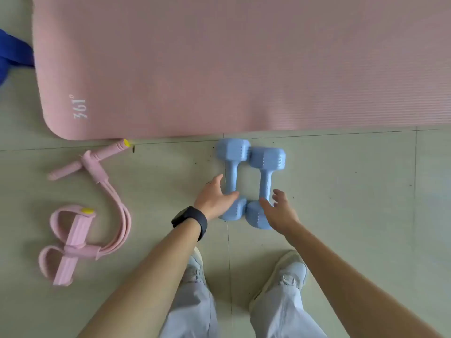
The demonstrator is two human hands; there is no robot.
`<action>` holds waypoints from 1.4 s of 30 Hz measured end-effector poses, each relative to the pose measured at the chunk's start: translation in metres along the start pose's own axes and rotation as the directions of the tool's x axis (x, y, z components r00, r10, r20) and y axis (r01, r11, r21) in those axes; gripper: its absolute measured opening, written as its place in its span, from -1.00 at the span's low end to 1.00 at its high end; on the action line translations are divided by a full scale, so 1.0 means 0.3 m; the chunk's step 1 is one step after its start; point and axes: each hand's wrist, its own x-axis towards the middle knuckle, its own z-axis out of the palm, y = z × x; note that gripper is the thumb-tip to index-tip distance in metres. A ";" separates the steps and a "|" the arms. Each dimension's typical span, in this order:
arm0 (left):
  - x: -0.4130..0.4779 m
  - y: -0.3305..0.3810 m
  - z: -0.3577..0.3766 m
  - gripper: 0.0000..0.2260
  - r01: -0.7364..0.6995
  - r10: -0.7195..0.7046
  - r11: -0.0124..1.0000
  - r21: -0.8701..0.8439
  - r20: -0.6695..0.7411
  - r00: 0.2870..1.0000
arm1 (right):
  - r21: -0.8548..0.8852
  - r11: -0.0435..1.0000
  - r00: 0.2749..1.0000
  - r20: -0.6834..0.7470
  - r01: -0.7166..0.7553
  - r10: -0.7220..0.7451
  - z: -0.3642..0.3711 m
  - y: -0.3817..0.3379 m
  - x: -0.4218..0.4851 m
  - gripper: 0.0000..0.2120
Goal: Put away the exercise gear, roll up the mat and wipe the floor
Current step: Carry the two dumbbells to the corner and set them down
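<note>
Evidently the gear step. Left dumbbell [230, 176] and right dumbbell [266, 172] lie side by side on the floor [353, 191], just off the mat [219, 69] edge. Left hand [213, 200] is spread wide about one handle, not closed. Right hand [280, 211] is splayed at the other. Next, likely: curl round each handle and lift. Band [117, 211] lies apart, left. Contact under the palms is unclear. Blue thing [12, 52] is cut off.

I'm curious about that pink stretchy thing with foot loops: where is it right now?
In the head view the pink pull rope lies on the floor at the left, below the corner of the pink mat and left of the blue dumbbells.
</note>
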 end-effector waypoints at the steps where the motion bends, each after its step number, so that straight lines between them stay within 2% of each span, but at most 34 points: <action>1: 0.044 -0.001 0.021 -0.33 0.009 -0.008 0.999 -0.042 0.005 1.000 | 0.029 1.000 1.000 -0.009 -0.002 0.003 0.020 0.001 0.050 -0.41; 5: 0.193 -0.004 0.081 -0.34 0.024 -0.022 0.985 -0.168 0.014 1.000 | 0.104 0.995 1.000 -0.025 -0.007 0.010 0.060 0.004 0.207 -0.50; 8: 0.246 -0.014 0.096 -0.33 0.060 -0.059 0.967 -0.247 0.011 0.998 | 0.230 0.970 0.997 0.041 -0.075 0.067 0.046 0.004 0.237 -0.55; 10: 0.261 -0.011 0.082 -0.43 0.114 -0.117 0.939 -0.323 0.011 0.993 | 0.304 0.946 0.993 0.069 -0.108 0.092 0.024 0.009 0.215 -0.57; 14: 0.184 -0.013 0.065 -0.69 0.226 -0.212 0.958 -0.177 0.094 0.973 | 0.290 0.952 0.993 0.086 -0.103 0.082 0.002 0.084 0.083 -0.73; 20: -0.060 -0.031 0.089 -0.82 0.229 -0.242 0.966 0.118 0.113 0.964 | 0.383 0.901 0.978 0.116 -0.204 0.173 -0.060 0.204 -0.171 -0.74; 22: -0.104 -0.039 0.111 -0.95 0.248 -0.256 0.965 0.086 0.097 0.962 | 0.390 0.895 0.976 0.118 -0.217 0.185 -0.070 0.254 -0.216 -0.76; 24: -0.132 -0.055 0.140 -0.87 0.246 -0.244 0.969 -0.006 0.119 0.962 | 0.387 0.899 0.978 0.108 -0.207 0.179 -0.076 0.291 -0.235 -0.76; 28: -0.236 -0.044 0.182 -0.85 0.215 -0.186 0.971 -0.099 0.244 0.952 | 0.432 0.884 0.984 0.090 -0.180 0.156 -0.103 0.360 -0.297 -0.80; 30: -0.326 0.019 0.185 -0.87 0.206 -0.156 0.962 -0.176 0.261 0.953 | 0.479 0.864 0.988 0.097 -0.155 0.123 -0.146 0.376 -0.388 -0.84; 32: -0.427 0.100 0.177 -0.79 0.214 -0.155 0.954 -0.209 0.267 0.951 | 0.499 0.859 0.992 0.088 -0.118 0.085 -0.205 0.380 -0.506 -0.88; 35: -0.602 0.248 0.167 -0.66 0.194 -0.148 0.961 -0.196 0.227 0.963 | 0.510 0.859 0.999 0.017 -0.053 0.051 -0.301 0.387 -0.718 -0.76; 38: -0.819 0.432 0.141 -0.70 0.145 -0.109 0.966 -0.213 0.170 0.979 | 0.539 0.842 0.997 -0.073 0.022 0.021 -0.425 0.383 -0.975 -0.68; 42: -1.177 0.701 0.126 -0.74 0.040 -0.021 0.992 -0.123 0.152 0.988 | 0.562 0.819 0.983 -0.181 0.113 -0.012 -0.617 0.409 -1.359 -0.70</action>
